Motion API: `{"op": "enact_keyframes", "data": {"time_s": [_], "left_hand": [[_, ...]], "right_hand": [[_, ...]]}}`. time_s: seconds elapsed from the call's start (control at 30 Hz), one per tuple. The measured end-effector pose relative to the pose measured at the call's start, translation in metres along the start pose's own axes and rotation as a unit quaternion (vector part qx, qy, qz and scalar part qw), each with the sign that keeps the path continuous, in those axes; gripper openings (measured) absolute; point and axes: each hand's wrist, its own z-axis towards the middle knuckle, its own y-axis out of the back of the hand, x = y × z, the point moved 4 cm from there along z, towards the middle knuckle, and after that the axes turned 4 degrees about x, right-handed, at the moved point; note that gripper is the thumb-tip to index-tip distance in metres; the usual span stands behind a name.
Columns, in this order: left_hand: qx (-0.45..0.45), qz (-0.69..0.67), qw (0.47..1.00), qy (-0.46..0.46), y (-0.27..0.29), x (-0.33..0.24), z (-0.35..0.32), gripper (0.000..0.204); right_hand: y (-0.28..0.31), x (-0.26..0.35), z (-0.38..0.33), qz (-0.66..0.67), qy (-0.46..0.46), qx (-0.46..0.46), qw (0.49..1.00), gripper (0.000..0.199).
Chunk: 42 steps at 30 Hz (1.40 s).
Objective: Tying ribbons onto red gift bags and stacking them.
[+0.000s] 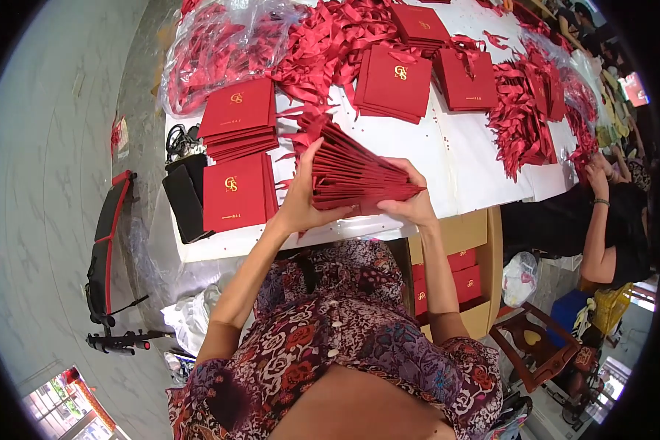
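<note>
Bundle: fanned stack of red folded cards [356, 174], edges splayed, flat, dark red, clamped between both hands above the table edge [286, 240].
Left hand [301, 198]: fingers closed on the fan's left end.
Right hand [411, 202]: fingers gripping its right tip.
Done: squared red piles [238, 121] beyond the fingertips.
Left: this bundle unsquared; loose ribbons [323, 55] further out.

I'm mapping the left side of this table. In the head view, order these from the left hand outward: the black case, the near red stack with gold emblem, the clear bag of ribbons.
From the left hand:
1. Near red stack, just to its left.
2. Black case, at the table's left edge.
3. Clear bag of ribbons, far left corner.
</note>
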Motion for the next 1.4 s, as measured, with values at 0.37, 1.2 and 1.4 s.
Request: {"op": "enact_keyframes", "data": {"time_s": [0.37,1.2,1.4], "left_hand": [[0.053,-0.013,0.998,-0.019,-0.005,-0.011,-0.009,0.131],[-0.05,-0.171,0.976,0.128,-0.009,0.037,0.043,0.057],[-0.042,-0.239,0.964,0.113,-0.014,0.032,0.035,0.053]], "right_hand": [[-0.006,-0.026,-0.026,0.027,0.061,-0.126,0.99,0.097],[-0.007,-0.037,-0.034,0.013,0.058,-0.169,0.984,0.101],[-0.012,-0.04,-0.035,0.027,0.055,-0.186,0.981,0.104]]}}
